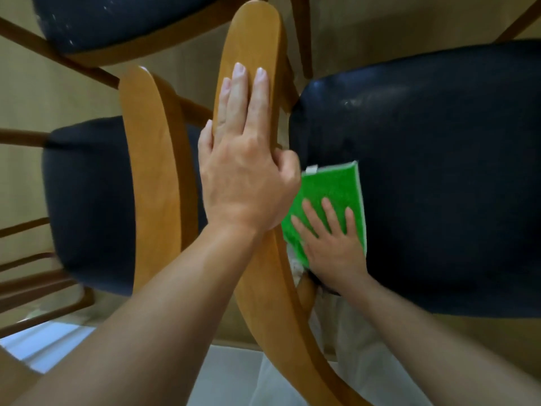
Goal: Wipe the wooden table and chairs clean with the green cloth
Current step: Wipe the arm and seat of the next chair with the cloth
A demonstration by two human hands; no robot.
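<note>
While the left hand point(243, 177) lay flat along the curved honey-coloured wooden backrest point(248, 54) of the nearer chair, thumb hooked over its edge, the right hand point(333, 244) pressed with straight fingers on the folded bright green cloth point(330, 186), which sat on the dark padded seat point(439, 171) near the backrest. Judgement: seat wiping under way. Keep the palm flat, pressure even, strokes overlapping toward the far edge; the brace on the backrest should stop the chair shifting.
</note>
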